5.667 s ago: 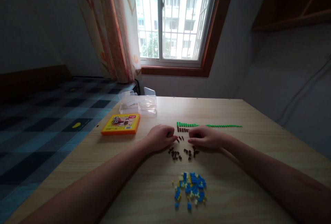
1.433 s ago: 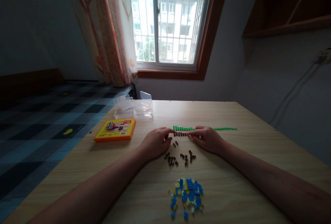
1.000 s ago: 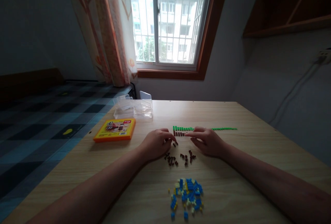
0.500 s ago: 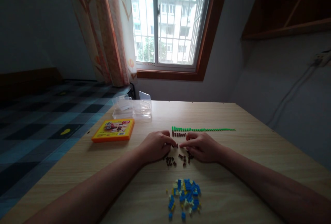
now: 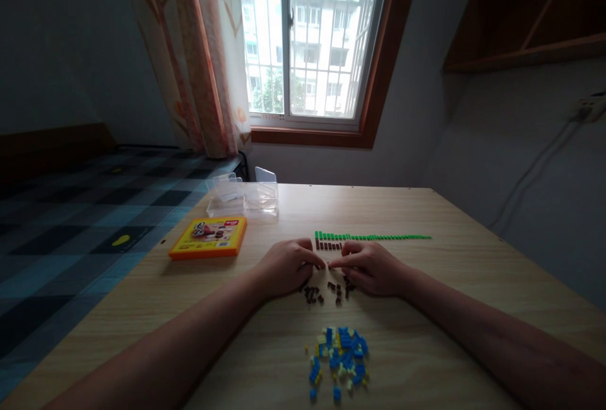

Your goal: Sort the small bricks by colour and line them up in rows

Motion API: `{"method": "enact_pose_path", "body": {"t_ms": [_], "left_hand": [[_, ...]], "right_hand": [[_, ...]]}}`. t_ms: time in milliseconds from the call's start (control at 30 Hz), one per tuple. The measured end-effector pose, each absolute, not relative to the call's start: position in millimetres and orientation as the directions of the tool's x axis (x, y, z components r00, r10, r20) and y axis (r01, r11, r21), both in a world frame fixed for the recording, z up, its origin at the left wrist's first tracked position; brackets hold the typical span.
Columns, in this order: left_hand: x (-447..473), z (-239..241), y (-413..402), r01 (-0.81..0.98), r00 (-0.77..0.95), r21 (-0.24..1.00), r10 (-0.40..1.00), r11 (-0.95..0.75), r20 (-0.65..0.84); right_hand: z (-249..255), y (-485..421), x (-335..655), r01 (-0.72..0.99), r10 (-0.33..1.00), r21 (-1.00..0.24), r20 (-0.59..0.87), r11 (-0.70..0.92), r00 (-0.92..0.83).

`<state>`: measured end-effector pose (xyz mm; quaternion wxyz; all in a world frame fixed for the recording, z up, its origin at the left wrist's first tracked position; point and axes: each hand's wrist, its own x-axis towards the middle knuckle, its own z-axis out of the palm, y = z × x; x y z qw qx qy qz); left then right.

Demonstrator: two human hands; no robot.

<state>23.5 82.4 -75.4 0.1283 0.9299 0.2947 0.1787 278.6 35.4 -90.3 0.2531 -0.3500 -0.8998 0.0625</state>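
My left hand (image 5: 285,266) and my right hand (image 5: 370,267) rest on the wooden table (image 5: 449,284), fingertips meeting over a tiny brown brick between them. Both hands pinch at that spot; the brick is mostly hidden by the fingers. Just beyond the fingertips lies a short row of brown bricks (image 5: 328,246), and behind it a long row of green bricks (image 5: 379,237). Several loose brown bricks (image 5: 326,293) lie scattered just below the hands.
A pile of blue, yellow and white bricks (image 5: 338,356) sits near the front. An orange flat box (image 5: 209,238) lies at the left, with clear plastic containers (image 5: 243,197) behind it. A checked bed lies left of the table, and a window is beyond it.
Both hands drew back from the brown row toward me, and their fingertips came together over the loose brown bricks. The view shifted slightly.
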Motion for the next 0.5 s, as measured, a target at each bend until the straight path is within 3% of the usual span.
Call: {"method": "enact_pose_path", "body": {"t_ms": [200,500], "left_hand": [[23.9,-75.4,83.7,0.525,0.724,0.373,0.632,-0.765,0.278],[22.4,-77.7,85.3,0.528,0.745,0.331,0.613,-0.782,0.261]], "right_hand": [[-95.1,36.5,282.5,0.589,0.693,-0.37,0.457,0.718,-0.558],[-102.4,48.3,309.8,0.704,0.75,-0.307,0.451,0.64,-0.484]]}}
